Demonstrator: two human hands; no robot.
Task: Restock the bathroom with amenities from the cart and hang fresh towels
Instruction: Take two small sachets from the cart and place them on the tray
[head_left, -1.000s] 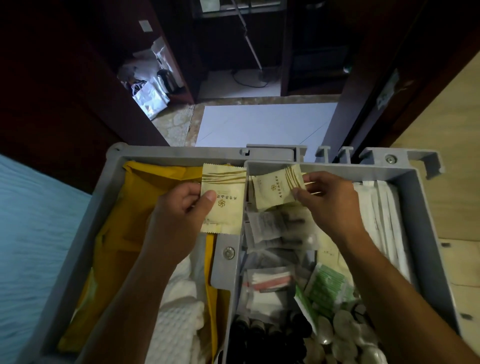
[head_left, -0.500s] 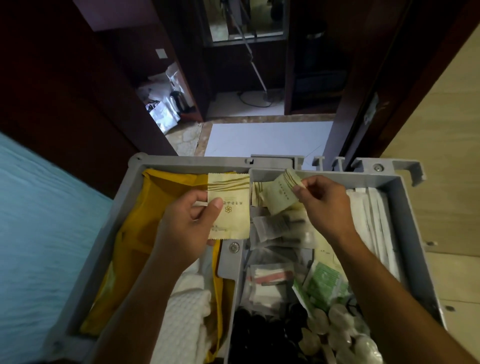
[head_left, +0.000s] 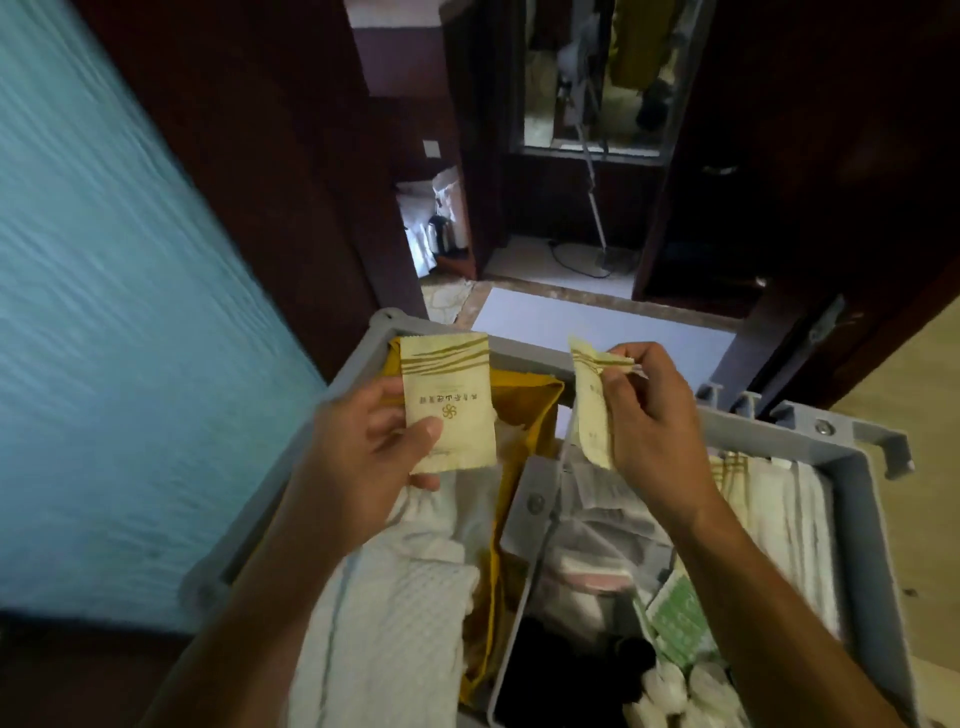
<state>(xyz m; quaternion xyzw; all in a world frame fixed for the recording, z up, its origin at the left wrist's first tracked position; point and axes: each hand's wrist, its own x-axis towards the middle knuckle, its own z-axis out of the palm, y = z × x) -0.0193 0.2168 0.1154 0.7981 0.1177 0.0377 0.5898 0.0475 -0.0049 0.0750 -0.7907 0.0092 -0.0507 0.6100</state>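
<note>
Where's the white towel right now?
Head view: the white towel lies in the cart's left compartment, beside the yellow bag, below the left hand.

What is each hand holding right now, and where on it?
Left hand pinches a flat cream paper sachet at its lower left edge. Right hand pinches a second cream sachet by its top corner.

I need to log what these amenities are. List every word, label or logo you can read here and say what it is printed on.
Packet in the left hand, cream with gold stripes: a flower-shaped logo and one line of characters, too small and blurred to read.
Packet in the right hand, seen bent and edge-on: faint print, unreadable.
Green packet in the cart tray: patterned, no text legible.
No readable words or numbers anywhere.
</note>
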